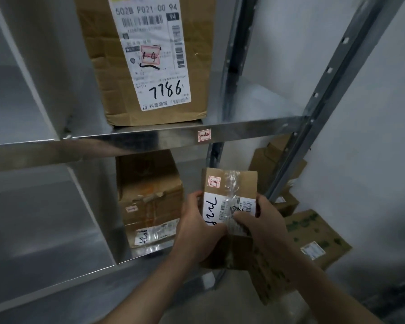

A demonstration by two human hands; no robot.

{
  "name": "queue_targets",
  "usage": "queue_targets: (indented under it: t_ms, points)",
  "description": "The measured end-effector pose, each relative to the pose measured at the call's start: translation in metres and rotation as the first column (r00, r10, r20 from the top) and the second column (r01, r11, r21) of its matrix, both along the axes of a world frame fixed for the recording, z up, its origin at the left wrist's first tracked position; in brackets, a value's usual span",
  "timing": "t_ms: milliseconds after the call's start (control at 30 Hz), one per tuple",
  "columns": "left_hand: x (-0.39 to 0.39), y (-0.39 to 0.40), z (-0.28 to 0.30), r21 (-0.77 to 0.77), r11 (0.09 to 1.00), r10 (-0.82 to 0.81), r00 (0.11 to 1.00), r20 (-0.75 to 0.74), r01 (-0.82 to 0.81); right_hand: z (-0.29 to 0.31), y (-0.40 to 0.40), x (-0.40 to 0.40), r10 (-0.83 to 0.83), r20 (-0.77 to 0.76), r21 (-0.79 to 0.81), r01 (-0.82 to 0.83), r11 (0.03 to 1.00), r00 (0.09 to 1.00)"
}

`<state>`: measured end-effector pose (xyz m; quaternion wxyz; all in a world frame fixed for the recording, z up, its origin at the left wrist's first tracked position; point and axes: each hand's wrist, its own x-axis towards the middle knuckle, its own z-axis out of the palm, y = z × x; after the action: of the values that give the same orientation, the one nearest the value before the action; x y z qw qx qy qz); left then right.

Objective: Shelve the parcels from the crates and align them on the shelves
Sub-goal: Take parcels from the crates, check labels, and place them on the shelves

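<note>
We've got both hands on a small cardboard parcel [229, 197], held upright in front of the lower shelf [150, 251]. Our left hand [201, 232] wraps its left edge, fingers curled round the side, thumb on the white label w/ handwritten digits. Our right hand [260, 220] grips the right edge, thumb pressing the taped barcode area. The parcel sits just right of a worn box [150, 199] standing on that shelf. Above, on the upper shelf [136, 136] w/ a red-stamped sticker, a tall box [147, 59] marked 7786. To the right, past the metal upright [313, 118], more boxes [318, 235] lie near the wall.
</note>
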<state>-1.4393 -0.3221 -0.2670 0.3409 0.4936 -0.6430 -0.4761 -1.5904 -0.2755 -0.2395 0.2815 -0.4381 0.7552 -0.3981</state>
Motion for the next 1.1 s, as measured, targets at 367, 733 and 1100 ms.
queue_targets:
  t_ms: [367, 733, 1100]
  points:
    - [-0.024, -0.037, -0.022, 0.079, 0.995, 0.054, 0.999, 0.003, -0.054, -0.043, -0.050, -0.031, 0.105, 0.101, -0.003, -0.105, 0.994, 0.989]
    - [-0.052, -0.047, -0.050, 0.082, 0.975, 0.199, 0.974, 0.107, -0.208, -0.068, -0.074, -0.061, 0.244, -0.008, -0.004, -0.244, 0.970, 0.970]
    - [-0.081, -0.044, -0.082, 0.012, 0.979, 0.197, 0.953, 0.229, -0.205, -0.101, -0.081, -0.098, 0.410, 0.036, 0.060, -0.411, 0.910, 0.912]
